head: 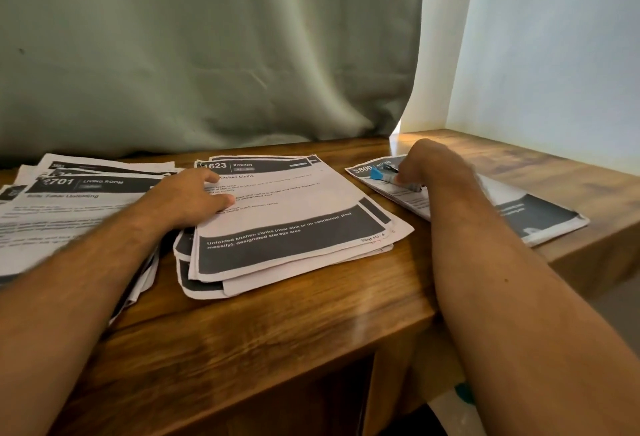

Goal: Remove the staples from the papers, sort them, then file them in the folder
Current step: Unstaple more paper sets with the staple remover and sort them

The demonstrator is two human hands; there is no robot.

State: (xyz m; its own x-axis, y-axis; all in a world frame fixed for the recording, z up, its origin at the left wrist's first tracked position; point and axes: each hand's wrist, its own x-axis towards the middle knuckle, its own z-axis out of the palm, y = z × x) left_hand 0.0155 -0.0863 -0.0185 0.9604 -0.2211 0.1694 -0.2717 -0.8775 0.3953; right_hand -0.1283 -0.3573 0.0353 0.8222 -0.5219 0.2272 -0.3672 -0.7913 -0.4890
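The middle stack of papers [294, 220] lies near the front edge of the wooden table [277, 324], its long axis running from the front edge toward the back and skewed a little to the right. The top sheet reads "1623 KITCHEN", "Kitchen Cloths" and, in a dark band, "Unfolded kitchen cloths (near sink or on countertop, piled messily), designated storage area"; a handwritten "Page No: 6" sits at its lower right corner. The left hand [194, 198] rests flat on this sheet's left side, fingers spread, gripping nothing.

Toward the right edge, a second stack [540, 215] headed "3800 KITCHEN" lies slanted. The right hand [429, 165] is curled there around a blue-and-metal tool [384, 175], pressed against that stack's top corner.

At the left edge, a looser pile [69, 207] reads "2701 LIVING ROOM". A grey-green curtain [207, 54] hangs behind the back edge.
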